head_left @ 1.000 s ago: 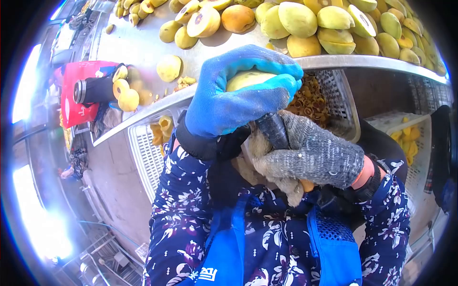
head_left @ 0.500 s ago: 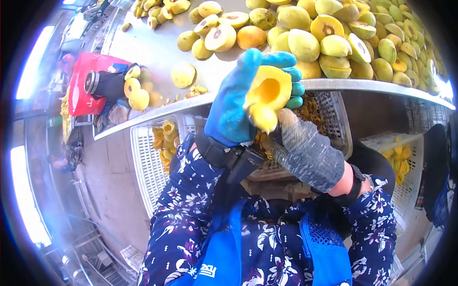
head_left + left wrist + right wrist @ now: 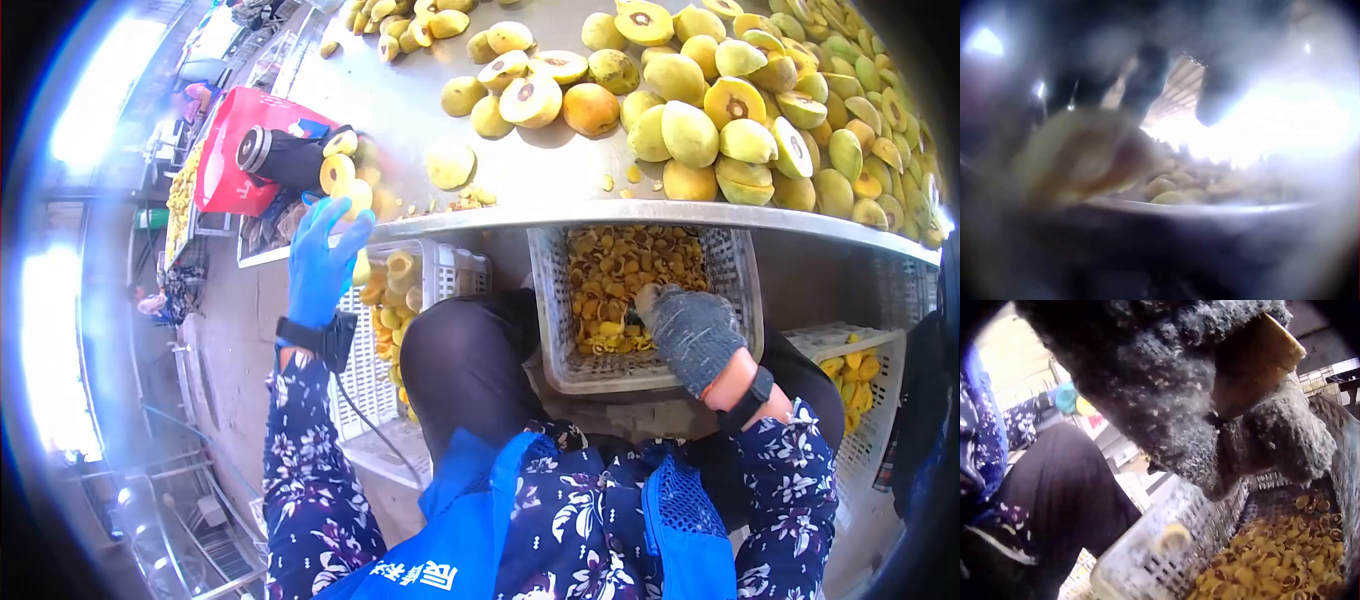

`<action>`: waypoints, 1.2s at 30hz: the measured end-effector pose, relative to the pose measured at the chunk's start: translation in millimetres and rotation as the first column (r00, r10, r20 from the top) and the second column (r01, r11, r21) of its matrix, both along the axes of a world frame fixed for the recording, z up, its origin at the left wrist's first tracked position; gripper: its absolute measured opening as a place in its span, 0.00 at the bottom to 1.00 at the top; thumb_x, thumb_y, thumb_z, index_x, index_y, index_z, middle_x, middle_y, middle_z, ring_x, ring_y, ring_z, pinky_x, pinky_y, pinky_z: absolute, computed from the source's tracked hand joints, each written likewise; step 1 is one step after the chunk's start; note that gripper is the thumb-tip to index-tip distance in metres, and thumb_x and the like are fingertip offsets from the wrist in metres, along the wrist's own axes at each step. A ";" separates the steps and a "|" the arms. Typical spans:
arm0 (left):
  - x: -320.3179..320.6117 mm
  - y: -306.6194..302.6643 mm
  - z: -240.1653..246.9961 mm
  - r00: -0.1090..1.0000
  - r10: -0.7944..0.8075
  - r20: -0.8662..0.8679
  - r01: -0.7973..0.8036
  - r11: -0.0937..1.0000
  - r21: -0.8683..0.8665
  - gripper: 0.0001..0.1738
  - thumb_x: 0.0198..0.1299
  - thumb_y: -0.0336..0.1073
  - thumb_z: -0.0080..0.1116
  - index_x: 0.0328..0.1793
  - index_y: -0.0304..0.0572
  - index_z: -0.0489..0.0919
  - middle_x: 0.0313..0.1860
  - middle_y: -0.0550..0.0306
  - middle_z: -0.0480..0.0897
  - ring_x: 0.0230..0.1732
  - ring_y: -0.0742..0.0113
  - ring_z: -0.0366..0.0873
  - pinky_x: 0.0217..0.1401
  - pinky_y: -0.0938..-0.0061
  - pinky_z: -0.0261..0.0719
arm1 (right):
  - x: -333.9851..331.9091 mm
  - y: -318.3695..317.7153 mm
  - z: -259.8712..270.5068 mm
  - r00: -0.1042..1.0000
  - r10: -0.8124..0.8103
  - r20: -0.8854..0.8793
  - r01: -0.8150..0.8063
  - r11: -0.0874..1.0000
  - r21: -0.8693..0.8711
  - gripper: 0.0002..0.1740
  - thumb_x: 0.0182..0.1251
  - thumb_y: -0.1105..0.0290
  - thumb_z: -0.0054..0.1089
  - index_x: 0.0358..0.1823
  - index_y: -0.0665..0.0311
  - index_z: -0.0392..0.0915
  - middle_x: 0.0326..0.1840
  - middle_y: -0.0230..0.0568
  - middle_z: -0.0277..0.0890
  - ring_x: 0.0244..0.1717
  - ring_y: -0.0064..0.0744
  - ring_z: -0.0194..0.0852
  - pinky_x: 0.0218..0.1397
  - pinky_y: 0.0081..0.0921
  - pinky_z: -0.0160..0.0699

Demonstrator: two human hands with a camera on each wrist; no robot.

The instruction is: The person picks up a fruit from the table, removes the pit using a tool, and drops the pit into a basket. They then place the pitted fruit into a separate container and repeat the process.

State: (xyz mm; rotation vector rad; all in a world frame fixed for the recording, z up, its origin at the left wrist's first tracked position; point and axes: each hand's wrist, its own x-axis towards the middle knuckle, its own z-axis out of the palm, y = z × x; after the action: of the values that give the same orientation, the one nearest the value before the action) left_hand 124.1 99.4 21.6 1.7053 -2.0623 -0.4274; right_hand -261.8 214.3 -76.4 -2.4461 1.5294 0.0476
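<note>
My left hand, in a blue glove, is over the left white crate with its fingers straight and spread. A hollowed yellow peach half shows just beside its fingers; in the left wrist view a blurred peach half is below dark fingers. My right hand, in a grey knitted glove, grips a coring tool over the middle crate. In the right wrist view the tool's broad brownish end sticks out between thumb and fingers. A ring-shaped core piece appears by the crate wall.
Halved peaches are heaped on the metal table, whose edge runs above the crates. Cut-out cores fill the middle crate. Another crate with yellow pieces stands right. A black flask and red bag lie left.
The left hand, which held the peach half before me, has swung left over the left crate and opened. The right hand has drawn away from the peach and lowered over the core crate.
</note>
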 end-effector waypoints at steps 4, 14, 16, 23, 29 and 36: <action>-36.4 -51.0 -11.4 0.998 0.021 -0.061 -0.014 0.994 0.104 0.29 0.53 0.47 0.67 0.54 0.32 0.78 0.53 0.42 0.77 0.55 0.54 0.75 0.54 0.65 0.75 | -1.4 -0.8 14.3 0.989 0.041 0.139 -0.028 0.995 -0.095 0.11 0.61 0.72 0.51 0.45 0.64 0.73 0.28 0.45 0.78 0.30 0.42 0.81 0.28 0.38 0.78; -77.0 -128.1 -42.7 0.915 -0.320 0.245 0.214 0.902 0.375 0.40 0.45 0.47 0.72 0.63 0.33 0.72 0.45 0.50 0.80 0.42 0.65 0.80 0.42 0.72 0.80 | 16.5 -17.8 25.5 0.839 -0.095 0.536 0.034 0.992 0.124 0.15 0.62 0.63 0.60 0.47 0.61 0.71 0.33 0.51 0.77 0.35 0.55 0.78 0.36 0.45 0.76; -78.3 -118.5 -32.0 0.979 -0.122 -0.162 0.189 0.838 0.512 0.34 0.51 0.40 0.68 0.63 0.32 0.71 0.49 0.49 0.78 0.44 0.63 0.80 0.50 0.71 0.79 | 18.9 -20.6 36.4 0.673 -0.128 0.728 0.031 0.989 0.145 0.15 0.61 0.67 0.59 0.47 0.64 0.70 0.35 0.55 0.77 0.39 0.60 0.76 0.39 0.48 0.74; -144.0 -16.2 -13.5 -0.036 0.372 -0.928 0.580 0.764 0.284 0.28 0.61 0.37 0.56 0.65 0.33 0.67 0.59 0.40 0.73 0.58 0.46 0.74 0.59 0.51 0.77 | 26.2 -26.6 63.7 0.564 -0.381 0.733 0.199 0.924 0.328 0.26 0.55 0.62 0.68 0.52 0.64 0.70 0.40 0.57 0.78 0.45 0.61 0.76 0.43 0.46 0.76; -211.2 5.2 -32.7 -0.111 0.477 -0.872 0.546 0.762 0.347 0.30 0.67 0.56 0.46 0.57 0.32 0.72 0.49 0.43 0.78 0.49 0.48 0.79 0.51 0.57 0.81 | 20.3 -33.6 58.3 0.532 -0.429 0.730 0.331 0.899 0.287 0.28 0.56 0.65 0.68 0.57 0.64 0.69 0.44 0.58 0.77 0.47 0.61 0.75 0.47 0.45 0.76; -236.8 23.7 -30.5 0.324 -0.075 -0.943 0.377 0.924 0.056 0.20 0.70 0.42 0.42 0.53 0.30 0.72 0.42 0.50 0.78 0.42 0.64 0.76 0.49 0.71 0.75 | 18.6 -35.7 44.9 0.575 -0.309 0.758 0.333 0.934 0.128 0.21 0.60 0.67 0.62 0.53 0.63 0.69 0.42 0.58 0.77 0.46 0.60 0.75 0.45 0.47 0.76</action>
State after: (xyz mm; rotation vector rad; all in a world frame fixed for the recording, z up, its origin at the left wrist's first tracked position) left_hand -112.7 123.1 -8.9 0.8034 -1.3178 -1.4593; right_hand -243.3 178.6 -31.5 -1.7276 1.4780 -0.9758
